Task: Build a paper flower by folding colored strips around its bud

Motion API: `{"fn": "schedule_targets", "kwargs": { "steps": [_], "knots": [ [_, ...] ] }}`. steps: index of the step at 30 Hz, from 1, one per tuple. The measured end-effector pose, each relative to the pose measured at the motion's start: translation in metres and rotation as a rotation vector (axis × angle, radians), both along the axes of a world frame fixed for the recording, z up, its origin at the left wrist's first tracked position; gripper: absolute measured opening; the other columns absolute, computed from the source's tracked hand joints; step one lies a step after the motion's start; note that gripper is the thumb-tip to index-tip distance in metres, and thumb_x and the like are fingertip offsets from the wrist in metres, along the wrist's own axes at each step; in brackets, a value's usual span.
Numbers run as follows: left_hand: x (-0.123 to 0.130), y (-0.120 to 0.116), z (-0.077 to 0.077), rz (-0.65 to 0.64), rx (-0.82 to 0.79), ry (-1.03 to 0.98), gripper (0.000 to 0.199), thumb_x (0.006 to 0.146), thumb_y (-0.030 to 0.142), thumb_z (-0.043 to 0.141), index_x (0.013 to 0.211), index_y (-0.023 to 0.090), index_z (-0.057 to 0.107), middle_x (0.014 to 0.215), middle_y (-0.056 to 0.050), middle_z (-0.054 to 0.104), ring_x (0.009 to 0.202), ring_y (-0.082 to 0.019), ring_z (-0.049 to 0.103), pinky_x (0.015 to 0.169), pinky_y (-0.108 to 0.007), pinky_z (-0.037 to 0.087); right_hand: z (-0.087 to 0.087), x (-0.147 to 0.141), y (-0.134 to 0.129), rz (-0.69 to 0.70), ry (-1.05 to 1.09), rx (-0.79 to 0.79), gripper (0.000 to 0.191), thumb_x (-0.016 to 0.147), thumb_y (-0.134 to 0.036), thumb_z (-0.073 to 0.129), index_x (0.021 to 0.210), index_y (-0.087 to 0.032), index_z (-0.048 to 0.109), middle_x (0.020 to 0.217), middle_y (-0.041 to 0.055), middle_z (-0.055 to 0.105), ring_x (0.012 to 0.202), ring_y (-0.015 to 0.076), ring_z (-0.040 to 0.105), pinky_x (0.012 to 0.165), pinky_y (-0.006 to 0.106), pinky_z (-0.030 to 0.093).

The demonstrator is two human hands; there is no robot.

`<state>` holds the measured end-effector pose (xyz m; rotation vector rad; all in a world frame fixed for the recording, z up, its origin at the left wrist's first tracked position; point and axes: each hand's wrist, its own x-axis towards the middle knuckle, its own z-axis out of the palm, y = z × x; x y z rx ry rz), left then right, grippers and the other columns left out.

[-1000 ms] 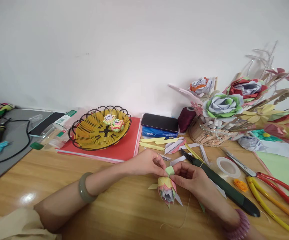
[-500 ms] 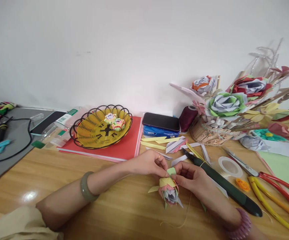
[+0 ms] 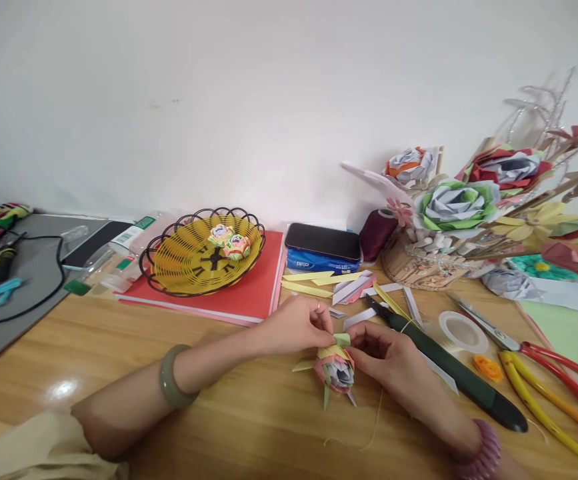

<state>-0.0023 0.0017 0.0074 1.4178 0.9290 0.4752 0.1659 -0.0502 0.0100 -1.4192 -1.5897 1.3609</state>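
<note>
Head view: wood-grain table (image 3: 179, 413) underneath; all places given from the paper flower (image 3: 339, 373) at the hands. Paper-flower arrangement (image 3: 459, 203), beyond it and to its right. Red sheet (image 3: 266, 283), beyond and left, bearing part of the yellow basket (image 3: 179, 263). Red-handled scissors (image 3: 493, 335), well right. Dark green tool (image 3: 449, 360), right, partly behind the right wrist. Left hand (image 3: 299, 327) just up-left of the flower, thumb and forefinger pinching the green paper tab (image 3: 341, 339) at its top, other fingers curled in. Right hand (image 3: 389, 353) just right, thumb and forefinger pinching the tab's other end, rest bent. Phone (image 3: 323, 241) on a blue pack (image 3: 313, 261), beyond the flower. The flower itself: between the hands, tilted, pale centre facing the wearer; can't tell if it touches the table. Dark thread spool (image 3: 377, 235), beyond, slightly right. Paper strips (image 3: 309, 292) scattered beyond. Orange paper coil (image 3: 489, 367), right.
</note>
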Motion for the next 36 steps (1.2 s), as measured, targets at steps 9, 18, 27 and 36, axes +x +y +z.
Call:
{"fn": "schedule_targets", "kwargs": {
  "steps": [9,18,27,36],
  "knots": [
    [-0.006,0.001,0.011,-0.330,-0.241,-0.301,0.054,0.067,0.038,0.067,0.116,0.022,0.051,0.110,-0.006,0.057,0.096,-0.015,0.055,0.079,-0.028,0.043,0.001,0.009,-0.008,-0.202,-0.080,0.474,0.009,0.077,-0.029,0.058,0.074,-0.021,0.060,0.071,0.0032,0.064,0.068,0.0189,0.059,0.063,0.030,0.047],
    [-0.002,-0.011,0.016,-0.052,0.419,0.053,0.079,0.057,0.035,0.074,0.127,0.028,0.039,0.126,-0.006,0.051,0.112,-0.024,0.048,0.094,-0.038,0.037,0.008,0.009,-0.010,-0.323,-0.095,0.527,0.007,0.079,-0.030,0.057,0.083,-0.024,0.057,0.085,0.0044,0.060,0.080,0.0208,0.056,0.072,0.033,0.045],
    [0.000,-0.014,0.011,-0.012,0.865,0.400,0.056,0.069,0.050,0.058,0.117,0.023,0.045,0.112,-0.008,0.053,0.099,-0.024,0.053,0.080,-0.034,0.044,0.010,0.003,-0.004,-0.102,0.299,-0.034,0.029,0.076,-0.045,0.059,0.066,-0.017,0.057,0.064,0.0003,0.055,0.055,0.0105,0.048,0.050,0.022,0.039],
    [0.001,-0.015,0.014,-0.036,0.599,0.159,0.040,0.064,0.042,0.066,0.088,0.018,0.045,0.093,-0.003,0.047,0.084,-0.016,0.049,0.072,-0.028,0.043,0.008,-0.001,-0.007,-0.110,0.224,0.060,0.032,0.077,-0.045,0.057,0.062,-0.018,0.055,0.060,-0.0009,0.048,0.055,0.0111,0.042,0.051,0.023,0.036]
  ]
}}
